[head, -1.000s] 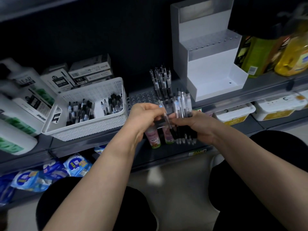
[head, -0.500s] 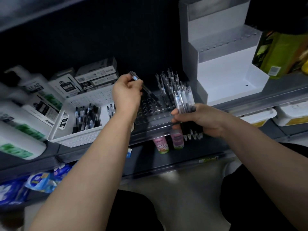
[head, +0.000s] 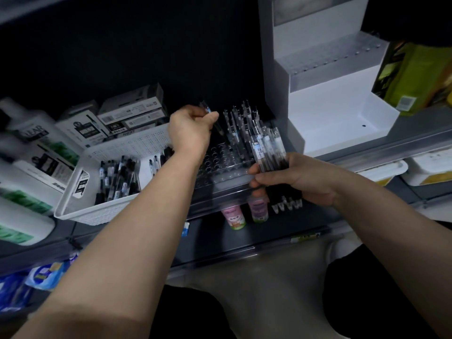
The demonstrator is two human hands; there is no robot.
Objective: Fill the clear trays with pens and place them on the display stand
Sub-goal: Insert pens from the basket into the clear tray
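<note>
The left hand [head: 190,129] pinches a single pen [head: 221,131] between thumb and curled fingers, poised over the clear tray [head: 215,165] on the shelf. The pen slants, with its top end up at 11 o'clock and its tip down at 5 o'clock. That tip aims at the tray's open holes, which lie just beside the grip at 5 o'clock.

The standing pens [head: 241,123] crowd the tray's back right, at 3 o'clock from the hand. The right hand [head: 302,178], at the tray's 3 o'clock edge, is wrapped around a bundle of pens [head: 269,150] that leans toward 11 o'clock.

The left hand is the nearer one to the open holes, so the drop looks like its job: bring the pen upright and push the tip into a hole. The display stand [head: 330,118] sits at 2 o'clock from the tray.
</note>
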